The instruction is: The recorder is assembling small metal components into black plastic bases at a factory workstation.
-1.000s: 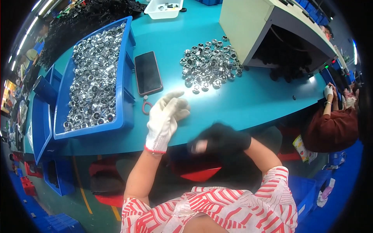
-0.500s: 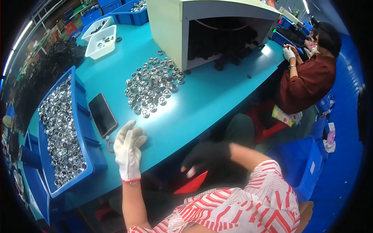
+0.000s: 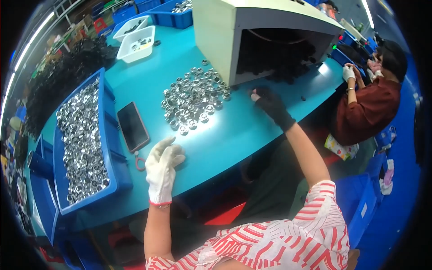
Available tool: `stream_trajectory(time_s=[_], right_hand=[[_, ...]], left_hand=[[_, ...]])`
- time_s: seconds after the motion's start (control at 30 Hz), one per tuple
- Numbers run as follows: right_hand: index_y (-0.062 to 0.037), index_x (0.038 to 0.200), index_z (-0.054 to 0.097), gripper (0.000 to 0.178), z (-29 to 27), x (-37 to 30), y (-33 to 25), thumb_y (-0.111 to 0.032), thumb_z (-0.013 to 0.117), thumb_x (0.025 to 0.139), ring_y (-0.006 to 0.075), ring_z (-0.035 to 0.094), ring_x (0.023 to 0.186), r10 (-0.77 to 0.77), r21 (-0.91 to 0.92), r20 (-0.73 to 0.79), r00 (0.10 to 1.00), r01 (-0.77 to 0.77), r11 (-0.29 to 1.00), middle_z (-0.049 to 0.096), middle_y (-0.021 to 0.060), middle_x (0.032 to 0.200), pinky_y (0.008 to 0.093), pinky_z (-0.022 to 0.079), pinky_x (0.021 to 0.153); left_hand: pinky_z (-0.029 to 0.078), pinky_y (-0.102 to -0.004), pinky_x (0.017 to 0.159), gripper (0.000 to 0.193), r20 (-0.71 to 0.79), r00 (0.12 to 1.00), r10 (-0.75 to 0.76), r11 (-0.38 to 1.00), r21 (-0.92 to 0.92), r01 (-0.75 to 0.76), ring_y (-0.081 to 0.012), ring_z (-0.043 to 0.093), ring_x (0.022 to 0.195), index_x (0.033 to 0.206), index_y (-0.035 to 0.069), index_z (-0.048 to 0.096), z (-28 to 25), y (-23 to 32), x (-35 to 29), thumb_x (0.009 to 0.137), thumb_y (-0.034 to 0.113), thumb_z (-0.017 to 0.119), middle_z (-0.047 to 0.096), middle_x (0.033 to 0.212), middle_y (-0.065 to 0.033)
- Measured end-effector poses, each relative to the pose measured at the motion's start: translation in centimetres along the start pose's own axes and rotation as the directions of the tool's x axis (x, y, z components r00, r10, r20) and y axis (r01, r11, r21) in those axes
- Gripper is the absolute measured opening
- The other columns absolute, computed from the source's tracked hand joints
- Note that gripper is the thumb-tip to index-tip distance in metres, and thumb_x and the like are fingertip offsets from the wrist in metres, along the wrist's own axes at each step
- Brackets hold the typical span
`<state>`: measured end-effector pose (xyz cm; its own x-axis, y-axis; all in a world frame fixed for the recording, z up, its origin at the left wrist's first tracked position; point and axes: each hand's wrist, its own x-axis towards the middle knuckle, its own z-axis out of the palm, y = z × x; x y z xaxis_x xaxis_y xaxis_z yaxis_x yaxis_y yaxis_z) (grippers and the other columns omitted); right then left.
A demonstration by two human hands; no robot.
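Note:
My left hand (image 3: 163, 168), in a white knit glove, rests at the table's front edge, its fingers loosely bent and apart with nothing visible in them. A phone (image 3: 133, 127) with a ring strap lies just left of it. Beyond the hand spreads a heap of shiny silver ring-like parts (image 3: 193, 99). My right hand (image 3: 272, 105), in a black glove with bare fingertips, reaches over the table right of that heap. It is near the dark pile of small black parts (image 3: 274, 67) in the opening of a cream box-shaped housing (image 3: 216, 40). Its fingers are blurred and hard to separate.
A blue bin (image 3: 114, 175) full of silver parts stands at the left. White trays (image 3: 135, 56) and another blue bin (image 3: 173, 20) are at the back. A co-worker in a dark red top (image 3: 369, 108) sits at the right, beside the teal table (image 3: 234, 130).
My right hand has moved from below the table edge up and forward over the table, near the housing's opening. My left hand has kept its place by the phone. The view has shifted slightly.

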<state>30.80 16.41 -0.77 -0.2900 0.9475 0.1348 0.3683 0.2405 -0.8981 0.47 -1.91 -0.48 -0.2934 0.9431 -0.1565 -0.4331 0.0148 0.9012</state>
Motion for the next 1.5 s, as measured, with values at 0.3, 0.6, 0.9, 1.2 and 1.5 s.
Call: stream_trajectory(time_s=[0.3,0.6,0.9,1.2,1.5], right_hand=[[-0.0028,0.111,0.056,0.041,13.2,-4.0,-7.4,-0.040,0.047,0.096,0.0166,0.064,0.074,0.068,0.522,0.765,0.641,-0.678,0.518,0.065,0.0108,0.096,0.0250,0.049,0.054],[-0.0019,0.111,0.056,0.040,15.7,-5.0,-8.2,-0.038,0.049,0.095,0.0159,0.061,0.079,0.062,0.519,0.762,0.645,-0.665,0.538,0.063,0.0079,0.096,0.0261,0.049,0.062],[-0.0054,0.117,0.049,0.047,16.6,-6.1,-8.3,0.000,0.071,0.075,0.0144,0.059,0.089,-0.408,0.265,0.310,0.859,0.334,0.905,0.059,0.0064,0.102,0.0277,0.049,0.074],[-0.0058,0.124,0.048,0.060,16.5,-6.2,-7.7,-0.001,0.076,0.071,0.0162,0.060,0.094,-0.407,0.247,0.287,0.867,0.343,0.906,0.060,0.0088,0.108,0.0285,0.050,0.074],[-0.0080,0.115,0.054,0.053,16.9,-6.5,-7.3,-0.019,0.079,0.070,0.0204,0.066,0.081,-0.444,0.194,0.304,0.843,0.402,0.895,0.065,0.0085,0.099,0.0300,0.052,0.070]], left_hand=[[0.046,-0.0216,0.052,0.027,-0.008,1.000,0.013,0.995,0.096,-0.012,-0.0117,0.059,0.058,0.102,-0.003,0.060,0.2,0.5,-1.6,0.094,0.021,0.054,0.061,0.067,-0.0061],[0.048,-0.0224,0.054,0.025,-0.039,0.999,-0.012,1.000,-0.027,0.011,-0.0135,0.060,0.060,0.100,-0.005,0.058,-1.7,0.7,-2.3,0.095,0.019,0.052,0.061,0.069,-0.0074],[0.052,-0.0210,0.058,0.031,-0.062,0.997,-0.034,0.999,0.041,0.036,-0.0173,0.065,0.073,0.118,-0.008,0.047,-1.6,0.8,-2.2,0.092,0.009,0.052,0.064,0.094,-0.0150],[0.053,-0.0217,0.060,0.035,-0.061,0.997,-0.039,0.994,0.101,0.045,-0.0197,0.067,0.079,0.120,-0.011,0.044,-1.4,0.9,-2.3,0.091,0.005,0.052,0.063,0.101,-0.0198],[0.053,-0.0264,0.069,0.036,-0.012,0.995,-0.100,0.995,0.023,0.100,-0.0183,0.065,0.081,0.120,-0.008,0.047,-1.3,0.7,-2.1,0.090,0.009,0.056,0.061,0.102,-0.0161]])
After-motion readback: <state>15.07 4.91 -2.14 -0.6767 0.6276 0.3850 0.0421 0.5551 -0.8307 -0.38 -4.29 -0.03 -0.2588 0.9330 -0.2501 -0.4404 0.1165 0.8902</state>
